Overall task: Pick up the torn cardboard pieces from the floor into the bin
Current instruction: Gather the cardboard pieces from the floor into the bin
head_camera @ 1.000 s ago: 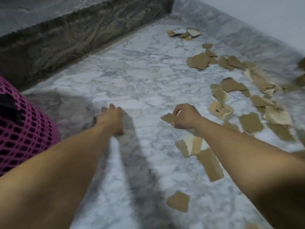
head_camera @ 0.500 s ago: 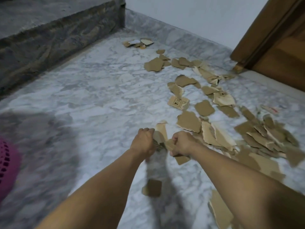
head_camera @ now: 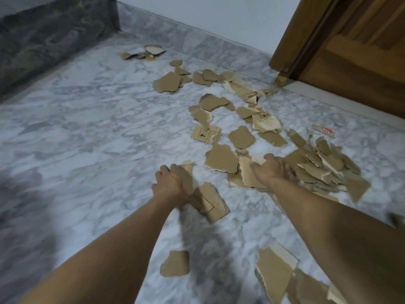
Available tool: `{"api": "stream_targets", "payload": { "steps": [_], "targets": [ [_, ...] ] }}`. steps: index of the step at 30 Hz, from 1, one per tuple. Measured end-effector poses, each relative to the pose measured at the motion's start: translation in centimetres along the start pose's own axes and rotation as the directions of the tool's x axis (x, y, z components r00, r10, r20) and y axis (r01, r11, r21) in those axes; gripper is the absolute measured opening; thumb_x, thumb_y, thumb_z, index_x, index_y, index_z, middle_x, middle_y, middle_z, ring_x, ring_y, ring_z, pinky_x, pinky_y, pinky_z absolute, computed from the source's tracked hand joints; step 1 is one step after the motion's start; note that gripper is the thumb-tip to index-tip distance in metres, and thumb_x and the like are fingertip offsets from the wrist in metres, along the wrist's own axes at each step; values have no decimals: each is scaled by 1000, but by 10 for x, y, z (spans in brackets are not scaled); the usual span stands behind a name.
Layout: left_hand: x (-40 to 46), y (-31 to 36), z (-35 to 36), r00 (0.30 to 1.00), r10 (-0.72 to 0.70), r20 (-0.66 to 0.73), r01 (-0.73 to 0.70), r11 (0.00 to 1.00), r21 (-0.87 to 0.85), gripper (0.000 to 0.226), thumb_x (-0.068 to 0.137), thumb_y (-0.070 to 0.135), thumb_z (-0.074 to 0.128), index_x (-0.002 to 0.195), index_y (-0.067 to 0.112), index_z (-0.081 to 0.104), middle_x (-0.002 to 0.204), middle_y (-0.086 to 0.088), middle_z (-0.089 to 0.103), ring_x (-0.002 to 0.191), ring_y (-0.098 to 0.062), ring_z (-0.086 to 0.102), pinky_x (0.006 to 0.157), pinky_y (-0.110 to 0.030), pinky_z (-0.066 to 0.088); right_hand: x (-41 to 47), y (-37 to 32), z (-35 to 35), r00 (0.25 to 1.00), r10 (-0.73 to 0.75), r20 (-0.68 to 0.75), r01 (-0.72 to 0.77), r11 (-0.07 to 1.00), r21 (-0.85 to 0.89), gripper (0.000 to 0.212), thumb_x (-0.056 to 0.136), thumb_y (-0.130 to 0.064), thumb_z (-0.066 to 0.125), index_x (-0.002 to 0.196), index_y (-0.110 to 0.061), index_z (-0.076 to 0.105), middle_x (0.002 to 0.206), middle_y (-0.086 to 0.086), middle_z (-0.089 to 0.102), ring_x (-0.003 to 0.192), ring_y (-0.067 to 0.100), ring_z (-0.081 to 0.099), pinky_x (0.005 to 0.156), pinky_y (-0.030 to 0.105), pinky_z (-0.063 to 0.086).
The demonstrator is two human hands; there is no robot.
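Torn cardboard pieces (head_camera: pixel 222 157) scattered over marble floor (head_camera: pixel 87 132), thickest at right, thinning toward far corner. Left hand (head_camera: pixel 169 183) curled round a wad of several pieces (head_camera: pixel 208 201), lower end of wad sticking out below and right of the fist, another scrap poking up past the knuckles. Right hand (head_camera: pixel 271 170) down on the near edge of the dense heap (head_camera: pixel 324 170), fingers bent over a pale-backed scrap (head_camera: pixel 247 174); blurred, so cannot tell whether gripping or merely pressing. Large brown piece just left of right hand, between the two hands. Printed piece (head_camera: pixel 206 134) beyond it, flat on floor, apart from both hands. Lone scrap (head_camera: pixel 175 263) near, between the forearms. More pieces (head_camera: pixel 276 273) at lower right, under right forearm. Small far cluster (head_camera: pixel 142 52) by the corner, well apart from hands. Red-and-white wrapper (head_camera: pixel 324 130) right of the spread, near the doorway. Wooden door (head_camera: pixel 350 51) upper right. Dark stone ledge (head_camera: pixel 43 40) upper left. White wall (head_camera: pixel 208 12) behind.
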State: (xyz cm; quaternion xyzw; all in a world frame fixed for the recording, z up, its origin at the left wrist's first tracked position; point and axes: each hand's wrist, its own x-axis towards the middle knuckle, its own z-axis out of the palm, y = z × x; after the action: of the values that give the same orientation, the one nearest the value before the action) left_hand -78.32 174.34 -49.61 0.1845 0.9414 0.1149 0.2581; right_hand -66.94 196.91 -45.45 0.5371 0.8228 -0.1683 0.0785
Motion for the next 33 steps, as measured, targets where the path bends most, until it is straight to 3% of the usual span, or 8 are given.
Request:
{"api": "stream_targets", "payload": {
  "steps": [3,6,8,13,17,22,26,33],
  "targets": [
    [6,10,1,998,-64,15,64,998,-19,74,70,38,74,131,20,37,126,-6,33,121,-26,33,94,-41,41,15,16,-5,979,10,203,-17,999,33,60,100,-48,37,152,-19,30,157,14,30,142,34,31,115,42,28],
    [8,25,4,984,-175,-30,169,975,-143,50,71,34,56,119,21,51,121,-4,34,118,-26,33,98,-44,38,13,19,0,973,-60,221,57,998,18,46,96,-45,41,136,-23,51,142,11,51,126,34,48,105,42,40],
    [7,31,9,991,-137,-6,135,985,-103,60,67,48,64,118,21,47,120,-3,32,119,-25,32,96,-43,38,6,18,4,978,-61,199,53,998,45,39,88,-42,57,124,-28,53,136,10,52,121,32,51,99,39,45],
    [-3,28,22,997,81,19,-82,995,53,88,62,61,73,129,22,34,129,-5,26,123,-28,28,95,-43,38,-20,19,15,940,-94,326,26,978,207,87,72,-38,84,142,-18,37,141,6,45,128,27,47,93,35,45],
    [-14,23,18,991,125,39,-124,992,-35,71,74,49,68,133,19,39,135,-6,26,126,-28,27,97,-40,36,-38,20,25,918,-141,371,51,969,241,61,65,-39,88,110,-20,51,118,0,57,105,20,55,74,32,46],
    [-56,1,13,979,173,104,-175,985,11,78,68,45,75,133,20,39,138,-6,27,128,-29,27,100,-42,35,-69,9,22,890,-214,403,158,973,169,76,68,-39,87,129,-15,49,126,2,56,115,22,55,91,33,49],
    [-88,-29,19,918,341,203,-384,892,238,128,44,62,84,146,26,14,143,-3,21,129,-29,25,101,-44,31,-89,12,28,867,-229,442,133,962,237,85,70,-34,87,138,-10,41,128,1,51,122,23,51,93,30,47],
    [-120,-54,40,962,270,37,-270,932,239,86,66,34,75,137,19,27,126,-7,35,111,-28,36,85,-43,44,-109,33,33,900,-198,389,-67,818,571,30,79,-18,82,104,-12,67,111,6,70,98,25,66,84,38,55]
  ]
}}
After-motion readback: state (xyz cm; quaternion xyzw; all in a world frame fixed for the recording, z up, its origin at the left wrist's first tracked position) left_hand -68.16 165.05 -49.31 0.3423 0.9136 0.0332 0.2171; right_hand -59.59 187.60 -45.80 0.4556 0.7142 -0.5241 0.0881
